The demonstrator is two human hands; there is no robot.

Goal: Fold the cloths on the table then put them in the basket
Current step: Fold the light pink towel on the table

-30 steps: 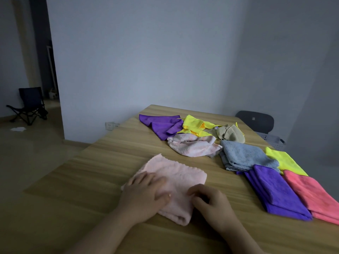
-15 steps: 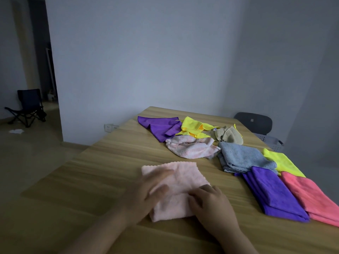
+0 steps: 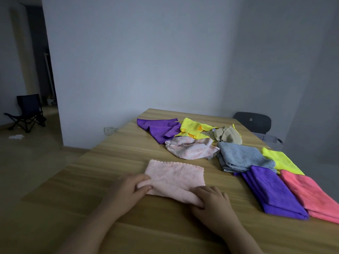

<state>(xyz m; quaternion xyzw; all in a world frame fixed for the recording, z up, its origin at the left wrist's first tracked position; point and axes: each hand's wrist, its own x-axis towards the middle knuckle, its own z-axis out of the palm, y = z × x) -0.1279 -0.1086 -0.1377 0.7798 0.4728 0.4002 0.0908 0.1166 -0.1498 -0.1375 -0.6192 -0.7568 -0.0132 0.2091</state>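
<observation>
A pale pink cloth [image 3: 176,178] lies folded into a rectangle near the front of the wooden table [image 3: 113,162]. My left hand [image 3: 128,193] pinches its near left corner between thumb and fingers. My right hand [image 3: 212,204] grips its near right corner, fingers curled over the folded edge. Behind it lies a loose heap: a crumpled pink cloth [image 3: 190,148], a purple cloth [image 3: 159,128], a yellow cloth [image 3: 194,128] and a beige cloth [image 3: 227,135]. To the right lie folded cloths: grey-blue [image 3: 242,156], yellow [image 3: 280,160], purple [image 3: 273,191] and coral [image 3: 311,193].
A grey plastic basket [image 3: 271,142] sits beyond the table's far right edge, beside a dark chair [image 3: 253,121]. A folding chair [image 3: 27,112] stands on the floor far left. Bare tabletop lies left of the pink cloth.
The pink cloth has been turned and now lies as a neat wide rectangle. Both hands slid from on top of it to its near corners and took hold of them.
</observation>
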